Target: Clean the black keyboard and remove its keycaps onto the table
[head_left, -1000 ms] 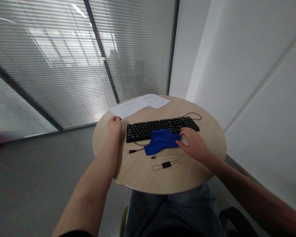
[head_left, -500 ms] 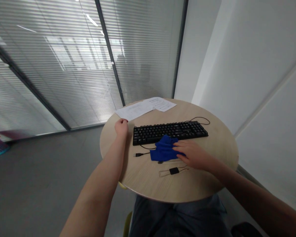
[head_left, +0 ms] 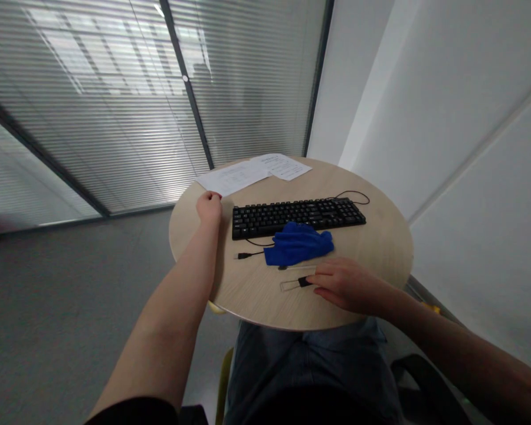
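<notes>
My right hand (head_left: 343, 284) lies near the table's front edge. Its thumb and fingers close round the right end of a thin wire tool with a small black piece (head_left: 297, 284). Just beyond it lies a crumpled blue cloth (head_left: 298, 244), touching nothing but the table and the front of a black keyboard (head_left: 298, 213). My left hand (head_left: 209, 208) rests on the table beside the keyboard's left end with its fingers curled under and nothing visible in them. A thin clear stick (head_left: 296, 267) lies between the cloth and the wire tool.
The round wooden table (head_left: 380, 248) carries white paper sheets (head_left: 248, 173) at its far edge. The keyboard's black cable ends in a loose USB plug (head_left: 243, 256) left of the cloth. Glass partitions with blinds stand behind; a white wall rises on the right.
My right hand has let go of the blue cloth and drawn back toward me onto the wire tool. The cloth stays by the keyboard. My left hand has kept its place.
</notes>
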`<state>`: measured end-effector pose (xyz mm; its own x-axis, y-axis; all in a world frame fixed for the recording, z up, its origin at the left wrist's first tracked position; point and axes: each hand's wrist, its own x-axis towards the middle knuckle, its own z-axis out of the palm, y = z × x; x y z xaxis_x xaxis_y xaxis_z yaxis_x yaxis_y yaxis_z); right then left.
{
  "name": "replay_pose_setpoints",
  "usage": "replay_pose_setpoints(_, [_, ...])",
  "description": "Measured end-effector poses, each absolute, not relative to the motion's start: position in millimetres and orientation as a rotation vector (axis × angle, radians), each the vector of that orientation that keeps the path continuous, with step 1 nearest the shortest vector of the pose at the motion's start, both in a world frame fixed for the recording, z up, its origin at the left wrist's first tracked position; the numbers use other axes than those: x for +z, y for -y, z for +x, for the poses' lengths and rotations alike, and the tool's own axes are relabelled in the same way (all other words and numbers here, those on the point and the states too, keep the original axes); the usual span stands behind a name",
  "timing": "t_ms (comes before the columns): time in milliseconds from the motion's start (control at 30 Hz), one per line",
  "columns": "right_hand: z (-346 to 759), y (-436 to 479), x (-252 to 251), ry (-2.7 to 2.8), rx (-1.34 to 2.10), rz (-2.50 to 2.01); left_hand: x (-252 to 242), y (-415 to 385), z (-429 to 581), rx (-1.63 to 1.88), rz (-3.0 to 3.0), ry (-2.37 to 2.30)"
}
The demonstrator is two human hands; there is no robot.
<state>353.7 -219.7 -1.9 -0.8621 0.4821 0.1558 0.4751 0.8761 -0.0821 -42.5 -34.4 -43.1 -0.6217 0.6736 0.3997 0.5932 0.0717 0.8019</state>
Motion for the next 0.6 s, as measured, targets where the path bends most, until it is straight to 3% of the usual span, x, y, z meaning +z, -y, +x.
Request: replay_pose_setpoints(600, [336,210,-8,2.981,0.005,-0.876,-43,36,-49,1.584,1.356,-2.242])
